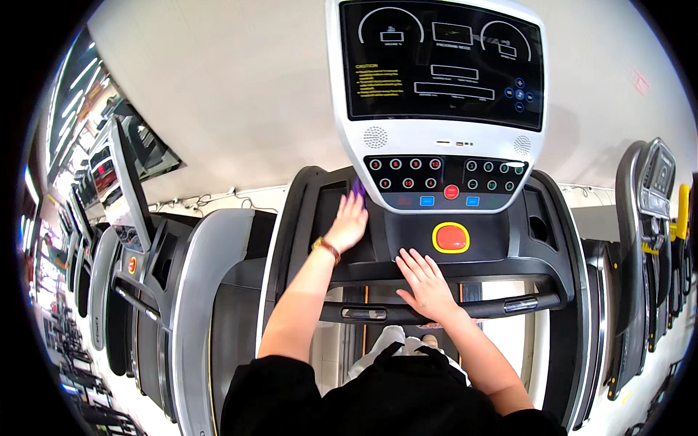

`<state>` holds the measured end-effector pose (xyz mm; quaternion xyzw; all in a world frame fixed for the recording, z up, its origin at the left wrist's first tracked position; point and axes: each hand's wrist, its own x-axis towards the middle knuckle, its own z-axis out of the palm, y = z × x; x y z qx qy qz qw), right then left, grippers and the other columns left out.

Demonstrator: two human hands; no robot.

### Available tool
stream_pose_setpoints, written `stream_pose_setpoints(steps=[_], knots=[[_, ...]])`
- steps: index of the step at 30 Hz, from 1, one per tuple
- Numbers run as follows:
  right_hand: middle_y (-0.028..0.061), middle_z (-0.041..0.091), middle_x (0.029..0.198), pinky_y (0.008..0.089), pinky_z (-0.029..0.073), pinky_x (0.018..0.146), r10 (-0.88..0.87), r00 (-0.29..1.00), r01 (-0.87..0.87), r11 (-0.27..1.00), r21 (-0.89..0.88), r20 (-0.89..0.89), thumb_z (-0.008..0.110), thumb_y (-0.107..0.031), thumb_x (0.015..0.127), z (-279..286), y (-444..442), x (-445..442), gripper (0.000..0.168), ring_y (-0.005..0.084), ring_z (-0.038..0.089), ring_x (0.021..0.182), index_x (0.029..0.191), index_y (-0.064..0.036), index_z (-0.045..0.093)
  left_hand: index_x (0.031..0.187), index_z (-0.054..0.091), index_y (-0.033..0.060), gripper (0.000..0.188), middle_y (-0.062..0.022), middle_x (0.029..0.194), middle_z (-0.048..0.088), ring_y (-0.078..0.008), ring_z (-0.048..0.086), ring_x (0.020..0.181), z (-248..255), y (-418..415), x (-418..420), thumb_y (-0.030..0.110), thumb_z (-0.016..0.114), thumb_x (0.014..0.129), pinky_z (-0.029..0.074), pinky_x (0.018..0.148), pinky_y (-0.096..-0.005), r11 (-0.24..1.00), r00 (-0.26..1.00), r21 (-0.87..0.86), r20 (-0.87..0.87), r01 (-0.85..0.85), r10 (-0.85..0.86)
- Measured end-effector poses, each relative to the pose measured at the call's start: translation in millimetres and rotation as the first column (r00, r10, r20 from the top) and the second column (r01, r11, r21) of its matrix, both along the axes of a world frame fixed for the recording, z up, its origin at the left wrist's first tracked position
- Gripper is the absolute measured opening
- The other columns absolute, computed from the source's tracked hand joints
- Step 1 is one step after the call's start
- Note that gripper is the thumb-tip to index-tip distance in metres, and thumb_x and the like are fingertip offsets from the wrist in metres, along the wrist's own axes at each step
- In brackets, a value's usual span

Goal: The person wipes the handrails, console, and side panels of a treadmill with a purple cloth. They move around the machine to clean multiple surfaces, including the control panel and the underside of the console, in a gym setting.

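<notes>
A treadmill console with a black display panel (441, 60) and a white frame stands before me. My left hand (349, 220) reaches to the left side of the console's lower edge, fingers stretched over a purple cloth (358, 188). Most of that cloth is hidden by the fingers and the console. On my left wrist is a brown bracelet (327, 249). My right hand (428, 283) is empty, its fingers apart over the black front edge, left of the red stop button (451, 238) with its yellow ring. Below its palm runs the black handlebar (403, 314).
Another treadmill (131, 234) stands close on the left, and a grey machine (646, 218) on the right. Cables (218, 197) lie along the foot of the pale wall (240, 98). A cup holder (539, 228) is sunk into the tray at right.
</notes>
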<state>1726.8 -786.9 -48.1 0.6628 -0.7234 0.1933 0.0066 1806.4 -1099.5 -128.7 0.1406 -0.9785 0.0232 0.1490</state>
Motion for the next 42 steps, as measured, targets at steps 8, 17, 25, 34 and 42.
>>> stream_pose_setpoints(steps=[8, 17, 25, 34, 42], knots=[[0.0111, 0.035, 0.158, 0.0450, 0.024, 0.120, -0.003, 1.000, 0.003, 1.000, 0.011, 0.007, 0.069, -0.030, 0.088, 0.5, 0.3, 0.2, 0.075, 0.0283, 0.031, 0.147, 0.151, -0.006, 0.036, 0.126, 0.062, 0.0077, 0.044, -0.0138, 0.134, 0.059, -0.0322, 0.054, 0.124, 88.1, 121.0, 100.3, -0.003, 0.055, 0.084, 0.043, 0.103, -0.0434, 0.910, 0.991, 0.414, -0.114, -0.022, 0.075], [0.0102, 0.037, 0.157, 0.0458, 0.024, 0.120, -0.001, 1.000, 0.001, 1.000, 0.014, 0.023, 0.070, -0.027, 0.087, 1.8, -2.3, 3.2, 0.073, 0.0277, 0.032, 0.147, 0.150, -0.007, 0.038, 0.143, 0.050, 0.0100, 0.046, -0.0190, 0.150, 0.043, -0.0397, 0.038, 0.140, 59.8, 54.6, 220.1, 0.026, 0.053, 0.099, 0.037, 0.110, -0.0530, 0.850, 0.857, 0.109, 0.075, -0.515, 0.510], [0.0105, 0.036, 0.157, 0.0452, 0.025, 0.120, -0.010, 1.000, 0.011, 0.998, 0.056, -0.018, 0.070, -0.029, 0.087, 4.7, -1.3, 0.6, 0.075, 0.0281, 0.032, 0.146, 0.151, -0.006, 0.037, 0.143, 0.051, 0.0133, 0.046, -0.0174, 0.153, 0.039, -0.0401, 0.034, 0.143, 39.0, -39.6, 154.8, 0.028, 0.053, 0.099, 0.034, 0.115, -0.0515, 0.941, 0.942, 0.066, -0.034, -0.332, 0.335], [0.0109, 0.036, 0.158, 0.0453, 0.027, 0.119, -0.009, 1.000, 0.010, 0.997, 0.079, -0.013, 0.069, -0.030, 0.087, 8.6, -1.9, 1.3, 0.076, 0.0283, 0.032, 0.146, 0.151, -0.007, 0.037, 0.145, 0.050, 0.0170, 0.049, -0.0090, 0.156, 0.040, -0.0303, 0.028, 0.148, 26.1, -128.5, 37.0, 0.040, 0.035, 0.105, 0.021, 0.121, -0.0505, 0.846, 0.855, 0.146, 0.178, -0.513, 0.488], [0.0100, 0.034, 0.158, 0.0451, 0.026, 0.119, -0.014, 0.999, 0.019, 0.994, 0.105, -0.050, 0.069, -0.029, 0.087, 5.6, -2.0, 0.1, 0.076, 0.0277, 0.032, 0.146, 0.152, -0.008, 0.035, 0.128, 0.062, 0.0085, 0.037, -0.0124, 0.134, 0.061, -0.0281, 0.056, 0.124, 8.5, -118.9, -41.7, 0.024, 0.042, 0.101, 0.041, 0.106, -0.0477, 0.968, 0.969, 0.179, -0.138, -0.177, 0.203]])
